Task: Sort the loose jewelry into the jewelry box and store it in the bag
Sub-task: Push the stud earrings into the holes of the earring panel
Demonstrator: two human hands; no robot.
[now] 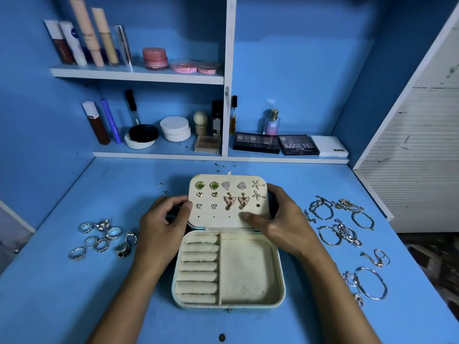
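Your blue desk fills the lower frame, and the jewelry box sits open at its centre, ring rolls on the left, 1 bare tray on the right. Its lid panel stands tilted back, carrying 14 earrings. Your left hand grips the lid's left edge, thumb pressed on the panel; your right hand wraps the right edge, thumb flat along the bottom row. Keep both steady — lay the lid back gently so nothing shakes loose. The bracelets lie at right of frame, the rings at left — both unsorted. No bag is visible.
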